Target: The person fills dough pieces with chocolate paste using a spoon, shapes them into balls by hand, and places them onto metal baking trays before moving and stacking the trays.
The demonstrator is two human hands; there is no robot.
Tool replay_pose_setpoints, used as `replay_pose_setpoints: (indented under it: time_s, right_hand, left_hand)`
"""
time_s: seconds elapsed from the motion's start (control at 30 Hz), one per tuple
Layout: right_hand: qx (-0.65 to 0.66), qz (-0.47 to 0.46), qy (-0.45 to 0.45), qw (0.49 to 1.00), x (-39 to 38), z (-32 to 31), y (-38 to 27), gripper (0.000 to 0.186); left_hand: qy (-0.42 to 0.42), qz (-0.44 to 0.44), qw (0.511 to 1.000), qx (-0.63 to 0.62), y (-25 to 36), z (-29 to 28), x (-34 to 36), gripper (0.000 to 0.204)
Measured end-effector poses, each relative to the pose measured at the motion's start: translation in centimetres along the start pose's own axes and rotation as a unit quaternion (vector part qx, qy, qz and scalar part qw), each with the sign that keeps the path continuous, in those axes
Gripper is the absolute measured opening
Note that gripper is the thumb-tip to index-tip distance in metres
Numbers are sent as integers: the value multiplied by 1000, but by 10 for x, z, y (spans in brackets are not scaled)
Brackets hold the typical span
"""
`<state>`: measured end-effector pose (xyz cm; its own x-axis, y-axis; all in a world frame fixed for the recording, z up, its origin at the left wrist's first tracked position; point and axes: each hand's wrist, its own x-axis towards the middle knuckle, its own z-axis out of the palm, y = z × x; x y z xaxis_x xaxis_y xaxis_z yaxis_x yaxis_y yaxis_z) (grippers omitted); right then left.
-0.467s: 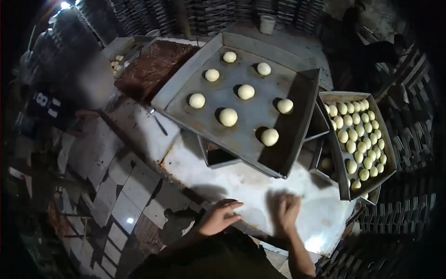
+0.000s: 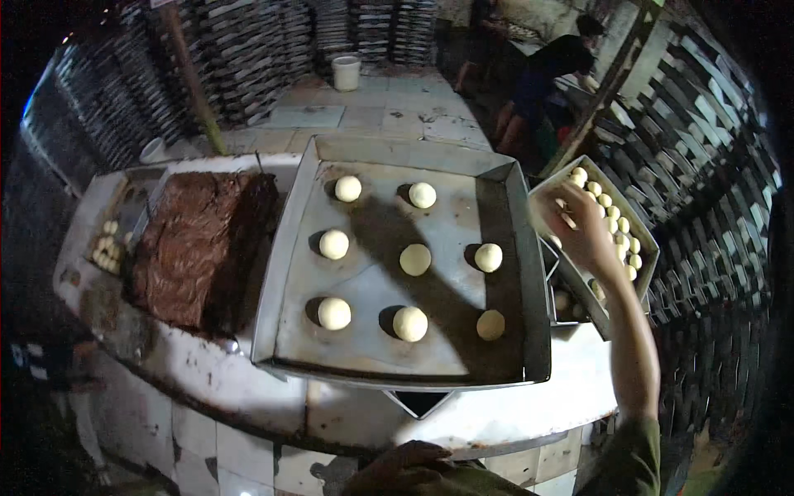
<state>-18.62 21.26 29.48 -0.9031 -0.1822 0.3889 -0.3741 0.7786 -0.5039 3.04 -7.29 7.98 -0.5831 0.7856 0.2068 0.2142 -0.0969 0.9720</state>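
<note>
My right hand (image 2: 572, 223) reaches out to the far right, over the left side of a tilted metal tray (image 2: 648, 273) full of pale dough balls (image 2: 623, 225). Motion smears its fingers, so whether a ball is in them is unclear. In shadow at the lower edge, close to the counter's front, is my left hand (image 2: 409, 457); its fingers are too dark to read. Between them and beyond lies a large square metal baking tray (image 2: 380, 362) with several round dough balls (image 2: 411, 323) spaced apart. My right arm casts a shadow across it.
A mass of soft brown paste (image 2: 186, 256) lies left of the large tray, with smaller dough pieces (image 2: 107, 246) beyond it. The white counter (image 2: 347, 413) curves along the front. A wooden post (image 2: 608, 91), a white bucket (image 2: 346, 74) and a bending co-worker (image 2: 550, 74) are farther back.
My right hand has gone from above the counter to the right-hand tray. The view has swung upward and turned; my left hand now shows lower in the frame.
</note>
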Motion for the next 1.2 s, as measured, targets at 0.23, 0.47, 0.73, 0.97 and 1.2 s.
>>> replay_pose_setpoints:
  time_s: [0.23,0.47,0.73,0.97,1.2]
  right_hand:
    - [-158,89,-85,980,73,124,90,33]
    - [-40,-40,50,997,24,54,83,24]
    - [-177,96,353,914,-322,-154,273,9]
    - [217,686,375,585,-609,-57,747,21]
    - [509,688,268,443,-623,130,914,27]
  left_hand:
    - [-76,116,989,-47,36,-34,20,30]
    - [-13,173,980,-99,60,30,119,23]
    - [-39,-45,995,80,5,219,260,24]
    - [-7,-20,905,426,-80,385,399,35]
    - [38,-209,811,545,-150,441,468,42]
